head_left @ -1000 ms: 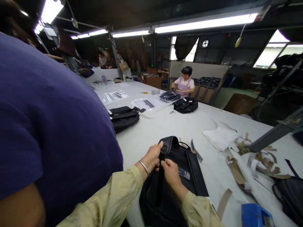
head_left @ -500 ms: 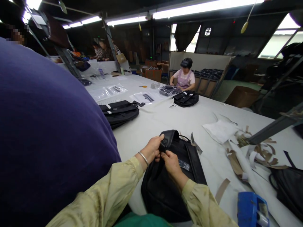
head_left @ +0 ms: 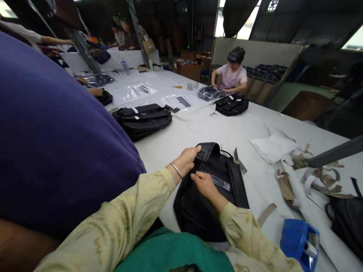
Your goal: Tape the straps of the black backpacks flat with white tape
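left hand (head_left: pixel 188 160) pinching bag (head_left: pixel 204 196) top handle, right hand (head_left: pixel 202 183) flat on front just below; bag long axis runs away along bench (head_left: pixel 215 132)

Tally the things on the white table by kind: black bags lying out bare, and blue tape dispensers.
Black bags: 4
Blue tape dispensers: 1
Total: 5
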A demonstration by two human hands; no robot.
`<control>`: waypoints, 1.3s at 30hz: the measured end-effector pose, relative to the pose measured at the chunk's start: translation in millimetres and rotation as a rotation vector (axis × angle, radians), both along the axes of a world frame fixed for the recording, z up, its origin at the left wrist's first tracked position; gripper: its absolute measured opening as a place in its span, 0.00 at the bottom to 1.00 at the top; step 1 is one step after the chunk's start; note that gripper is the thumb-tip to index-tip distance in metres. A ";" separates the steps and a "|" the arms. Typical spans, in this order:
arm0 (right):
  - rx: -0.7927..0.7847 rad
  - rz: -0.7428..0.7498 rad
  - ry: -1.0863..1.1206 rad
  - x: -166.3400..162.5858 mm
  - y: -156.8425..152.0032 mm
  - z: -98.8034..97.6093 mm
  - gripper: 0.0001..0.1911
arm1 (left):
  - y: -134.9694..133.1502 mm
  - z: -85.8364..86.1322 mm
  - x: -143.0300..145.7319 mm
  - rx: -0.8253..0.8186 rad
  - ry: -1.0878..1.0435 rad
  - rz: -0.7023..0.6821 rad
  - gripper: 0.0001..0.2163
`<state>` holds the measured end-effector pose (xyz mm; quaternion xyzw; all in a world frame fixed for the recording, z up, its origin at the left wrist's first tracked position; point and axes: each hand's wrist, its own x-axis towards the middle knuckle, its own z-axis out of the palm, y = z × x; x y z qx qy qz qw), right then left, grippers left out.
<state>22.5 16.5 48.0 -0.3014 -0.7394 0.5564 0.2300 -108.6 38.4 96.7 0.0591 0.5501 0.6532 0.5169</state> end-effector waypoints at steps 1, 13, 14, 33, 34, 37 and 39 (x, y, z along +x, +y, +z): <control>-0.035 -0.022 -0.028 -0.8 -1.2 -3.4 0.20 | 0.7 2.8 -0.2 -0.011 -0.002 -0.009 0.09; -0.100 -0.100 0.003 3.5 -17.9 -34.0 0.12 | 14.7 25.4 -18.3 0.077 0.070 -0.074 0.11; -0.061 -0.132 0.046 3.9 -15.0 -28.4 0.10 | 15.1 24.2 -19.6 0.077 0.084 -0.088 0.11; -0.670 -0.227 0.652 -57.1 -22.6 -16.5 0.19 | 33.4 58.2 -9.6 0.013 0.281 -0.312 0.11; -0.666 -0.240 0.643 -57.7 -20.6 -17.2 0.19 | 33.3 56.8 -8.8 0.017 0.275 -0.312 0.12; -0.581 -0.273 0.543 -57.0 -9.9 -16.6 0.19 | 29.1 53.2 -8.6 0.008 0.268 -0.302 0.14; -0.433 -0.315 0.387 -53.7 -0.3 -17.0 0.19 | 20.5 51.2 -9.2 -0.005 0.301 -0.319 0.16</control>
